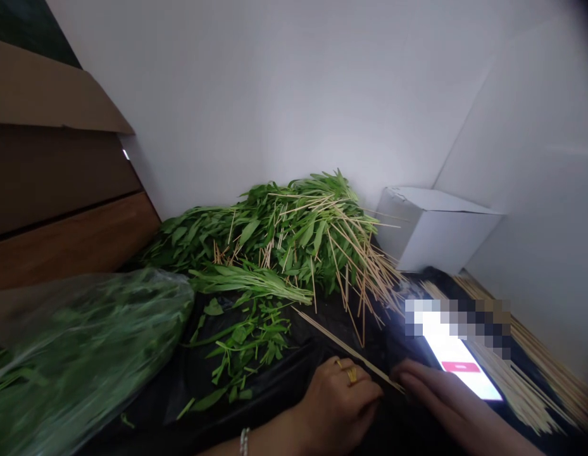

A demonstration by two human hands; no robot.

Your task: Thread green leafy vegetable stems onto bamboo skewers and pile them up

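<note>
My left hand (338, 402), with gold rings on two fingers, rests curled on the black plastic sheet (279, 380) and touches the near end of a thin bamboo skewer (344, 347) lying diagonally; whether it grips it I cannot tell. My right hand (440, 399) lies flat beside it, fingers at the lower edge of a lit phone (457, 361) on the sheet. Beyond the hands lies a heap of leafy greens threaded on skewers (294, 231), with a loose green bunch (250, 282) and scattered leaves (246, 342) in front.
A clear plastic bag of greens (80, 354) fills the near left. A white box (431, 225) stands against the wall at the right. Bundles of bare skewers (526, 367) lie along the right edge. Brown cardboard (56, 190) rises at the left.
</note>
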